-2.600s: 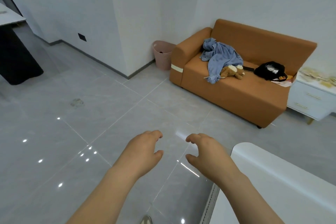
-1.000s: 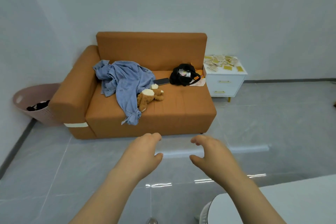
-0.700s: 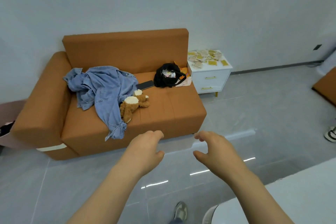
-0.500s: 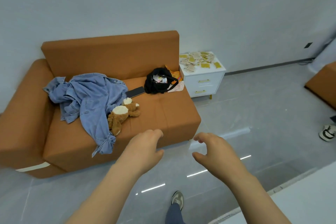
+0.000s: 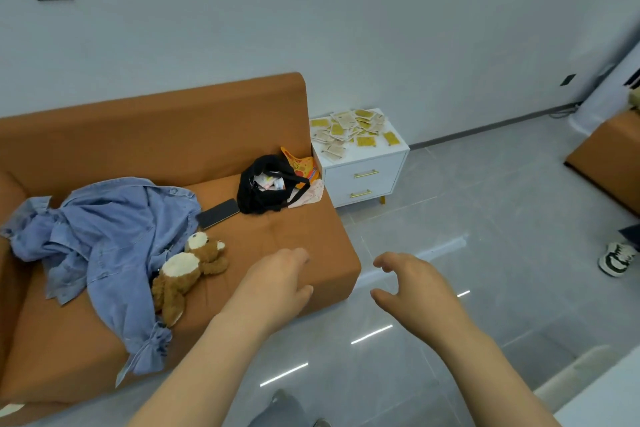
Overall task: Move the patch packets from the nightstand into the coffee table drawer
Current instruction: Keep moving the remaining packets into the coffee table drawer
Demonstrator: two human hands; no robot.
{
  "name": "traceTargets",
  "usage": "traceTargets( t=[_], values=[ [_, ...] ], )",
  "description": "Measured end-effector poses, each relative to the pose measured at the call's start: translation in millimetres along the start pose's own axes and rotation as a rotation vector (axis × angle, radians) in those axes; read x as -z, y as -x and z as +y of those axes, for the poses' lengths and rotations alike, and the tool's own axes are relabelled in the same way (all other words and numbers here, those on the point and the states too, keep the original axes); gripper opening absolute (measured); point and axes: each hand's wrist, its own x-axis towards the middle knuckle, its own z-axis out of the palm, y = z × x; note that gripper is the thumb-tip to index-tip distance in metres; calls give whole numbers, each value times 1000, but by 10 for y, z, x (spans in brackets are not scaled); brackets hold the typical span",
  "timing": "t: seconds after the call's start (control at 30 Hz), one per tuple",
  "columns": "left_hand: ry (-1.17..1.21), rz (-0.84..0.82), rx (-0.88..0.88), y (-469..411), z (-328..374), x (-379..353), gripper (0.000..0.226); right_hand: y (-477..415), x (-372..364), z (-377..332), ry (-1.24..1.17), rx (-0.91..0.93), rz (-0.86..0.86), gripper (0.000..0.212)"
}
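Patch packets (image 5: 349, 130) litter white nightstand (image 5: 367, 180) beside sofa (image 5: 156, 135)

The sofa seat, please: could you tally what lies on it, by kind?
Blue shirt: 1
Plush bear: 1
Phone: 1
Black bag: 1
Orange packet: 1
Pale patterned cloth: 1
Total: 6

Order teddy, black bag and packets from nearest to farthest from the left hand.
1. Teddy, on the sofa, beside the left hand.
2. Black bag, farther back on the sofa.
3. Packets, on the nightstand past it.
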Motion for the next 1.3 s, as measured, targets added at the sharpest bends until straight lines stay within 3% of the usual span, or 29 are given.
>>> traceTargets(
  t=[0.6,0.93,1.3],
  values=[
    [26,-98,-114,-2532,52,552,44,-2223,671,387,4,-149,3,46],
    [-2,-119,-45,-3385,150,664,35,-3111,892,730,1,-118,-49,46],
    [61,-93,99,-4483,979,569,34,-4221,1582,1691,29,27,-104,46]
  ],
)
